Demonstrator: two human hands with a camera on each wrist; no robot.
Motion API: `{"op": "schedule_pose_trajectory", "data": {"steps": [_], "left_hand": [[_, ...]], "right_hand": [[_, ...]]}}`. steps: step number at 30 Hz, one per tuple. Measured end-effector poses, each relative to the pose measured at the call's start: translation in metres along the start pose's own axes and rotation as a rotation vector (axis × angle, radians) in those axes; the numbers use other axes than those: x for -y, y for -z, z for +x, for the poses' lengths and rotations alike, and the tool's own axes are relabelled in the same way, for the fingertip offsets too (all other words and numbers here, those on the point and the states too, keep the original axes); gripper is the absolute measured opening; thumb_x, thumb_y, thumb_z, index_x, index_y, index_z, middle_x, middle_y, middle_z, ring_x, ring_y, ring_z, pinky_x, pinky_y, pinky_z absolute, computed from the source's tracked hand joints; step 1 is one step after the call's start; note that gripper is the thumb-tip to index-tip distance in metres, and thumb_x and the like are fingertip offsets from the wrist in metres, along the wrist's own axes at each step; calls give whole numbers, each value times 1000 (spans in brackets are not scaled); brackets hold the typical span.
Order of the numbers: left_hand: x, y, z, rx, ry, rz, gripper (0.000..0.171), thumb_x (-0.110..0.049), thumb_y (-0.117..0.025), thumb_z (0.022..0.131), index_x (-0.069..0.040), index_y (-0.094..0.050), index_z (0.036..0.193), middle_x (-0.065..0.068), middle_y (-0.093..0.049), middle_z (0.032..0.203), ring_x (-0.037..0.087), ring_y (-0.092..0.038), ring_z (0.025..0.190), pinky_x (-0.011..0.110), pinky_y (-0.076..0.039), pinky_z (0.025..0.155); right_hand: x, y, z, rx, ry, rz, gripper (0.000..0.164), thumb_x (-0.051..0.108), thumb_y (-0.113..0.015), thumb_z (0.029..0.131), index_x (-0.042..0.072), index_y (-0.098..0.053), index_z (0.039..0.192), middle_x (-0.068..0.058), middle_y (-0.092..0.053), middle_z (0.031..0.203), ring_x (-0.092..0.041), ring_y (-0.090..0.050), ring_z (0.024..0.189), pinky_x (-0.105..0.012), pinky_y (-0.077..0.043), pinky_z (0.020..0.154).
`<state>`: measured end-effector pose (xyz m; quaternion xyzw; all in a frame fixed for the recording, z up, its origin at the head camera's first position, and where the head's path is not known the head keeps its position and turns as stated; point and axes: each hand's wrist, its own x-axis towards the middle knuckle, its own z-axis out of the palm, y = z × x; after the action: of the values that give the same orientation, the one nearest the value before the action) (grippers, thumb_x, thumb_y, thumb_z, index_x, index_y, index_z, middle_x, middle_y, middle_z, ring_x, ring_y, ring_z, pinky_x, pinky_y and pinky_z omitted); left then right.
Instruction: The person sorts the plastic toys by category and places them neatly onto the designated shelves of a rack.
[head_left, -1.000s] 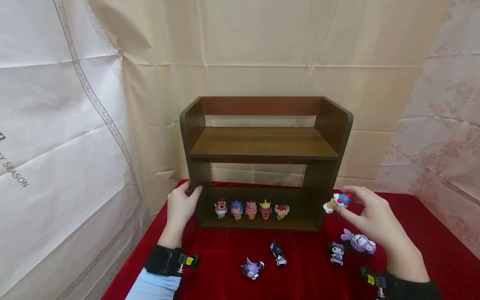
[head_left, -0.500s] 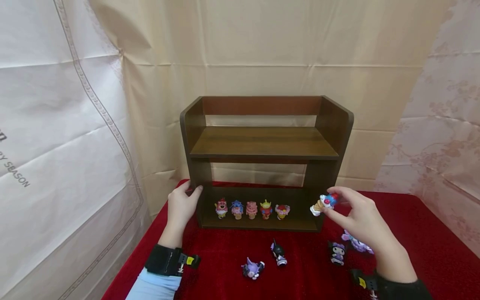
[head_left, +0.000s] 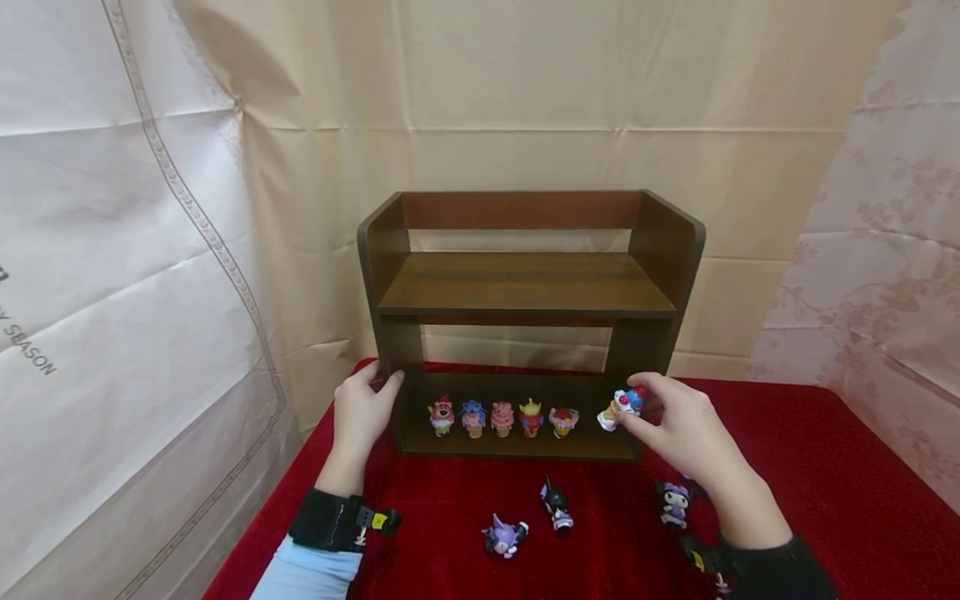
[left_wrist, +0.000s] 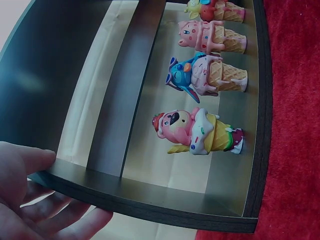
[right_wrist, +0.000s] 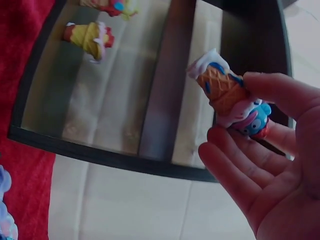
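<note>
A small ice-cream-cone figurine (head_left: 621,408) with a blue and red top is pinched between thumb and fingers of my right hand (head_left: 686,429). It tilts in front of the lower right part of the dark wooden shelf (head_left: 528,315). In the right wrist view its waffle cone (right_wrist: 222,90) points up and away from the palm. My left hand (head_left: 365,417) grips the shelf's left side panel, thumb (left_wrist: 37,159) inside and fingers outside. Several cone figurines stand in a row on the lower board, from a pink bear (head_left: 442,417) at left to a pink-and-yellow one (head_left: 563,422).
On the red cloth (head_left: 442,500) in front lie a purple figurine (head_left: 504,536) and a black-headed one (head_left: 557,507). A purple-and-white figurine (head_left: 674,505) lies further right, with another mostly hidden behind my right forearm. A beige curtain (head_left: 525,100) hangs behind the shelf.
My right hand has moved left with the cone figurine, from beside the shelf to the front of its lower compartment. The left hand stays on the side panel.
</note>
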<state>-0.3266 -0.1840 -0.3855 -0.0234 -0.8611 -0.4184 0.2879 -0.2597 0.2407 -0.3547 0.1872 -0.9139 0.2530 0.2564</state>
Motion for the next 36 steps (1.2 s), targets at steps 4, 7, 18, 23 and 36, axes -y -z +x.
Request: {"op": "schedule_pose_trajectory", "data": {"steps": [4, 7, 18, 23, 36], "left_hand": [[1, 0, 0, -3, -4, -2, 34, -31, -64, 92, -9, -67, 118, 11, -69, 104, 25, -63, 90, 45, -56, 70], [1, -1, 1, 4, -7, -5, 35, -31, -63, 92, -8, -67, 119, 11, -69, 105, 25, -63, 90, 45, -56, 70], [2, -1, 1, 6, -8, -4, 34, -31, -63, 92, -8, -67, 117, 11, -69, 104, 25, -63, 90, 45, -56, 70], [1, 0, 1, -2, -13, -3, 34, -31, -64, 92, -9, -68, 117, 10, -69, 103, 25, -64, 89, 45, -56, 70], [2, 0, 0, 7, -2, -4, 34, -31, -63, 92, -10, -67, 117, 10, -69, 104, 24, -63, 90, 44, -56, 70]], "right_hand": [[0, -8, 6, 38, -52, -21, 43, 21, -78, 79, 6, -59, 114, -6, -66, 88, -15, -62, 74, -41, -58, 65], [-2, -14, 10, 52, -83, -48, 44, 23, -78, 79, 5, -59, 114, -6, -66, 85, -15, -60, 72, -40, -57, 63], [-12, -35, 23, 117, -143, -136, 42, 26, -77, 78, 0, -62, 107, -8, -65, 79, -16, -53, 61, -36, -55, 56], [-13, -40, 26, 145, -154, -209, 39, 26, -77, 78, -1, -62, 101, -8, -63, 74, -15, -52, 55, -34, -54, 51], [-11, -57, 30, 225, -173, -293, 32, 20, -75, 80, -3, -60, 95, -7, -56, 65, -14, -48, 47, -31, -49, 42]]}}
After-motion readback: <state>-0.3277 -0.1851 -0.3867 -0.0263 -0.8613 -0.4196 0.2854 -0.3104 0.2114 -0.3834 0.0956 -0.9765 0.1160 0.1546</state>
